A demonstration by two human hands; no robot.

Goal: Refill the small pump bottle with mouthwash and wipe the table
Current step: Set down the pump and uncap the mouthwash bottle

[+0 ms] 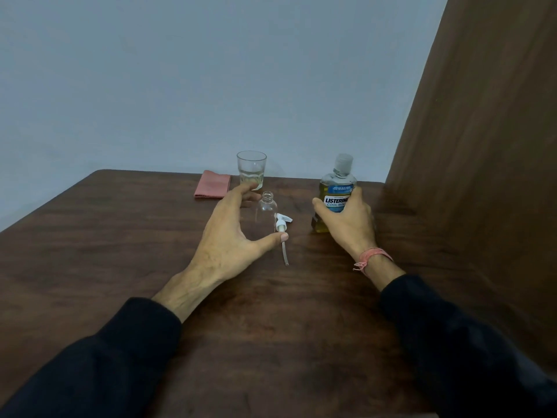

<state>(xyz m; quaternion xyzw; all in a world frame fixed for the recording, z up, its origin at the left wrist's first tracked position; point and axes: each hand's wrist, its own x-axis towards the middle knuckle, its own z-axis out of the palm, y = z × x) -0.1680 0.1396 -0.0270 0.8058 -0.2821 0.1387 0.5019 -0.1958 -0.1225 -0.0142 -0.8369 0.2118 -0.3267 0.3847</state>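
The small clear pump bottle (266,212) stands upright and uncapped on the brown table (120,251). Its white pump head (281,222) lies beside it on the right, tube pointing toward me. My left hand (232,236) curves wide around the small bottle, thumb tip by its base and fingers behind it; no firm grip shows. My right hand (346,224) grips the mouthwash bottle (337,188), which holds yellow liquid, wears a clear cap and stands on the table. A folded pink cloth (212,184) lies at the far edge.
A clear drinking glass (251,168) with a little liquid stands just behind the small bottle, close to my left fingertips. A tall brown wooden panel (482,146) walls off the table's right side. A grey wall runs behind the table.
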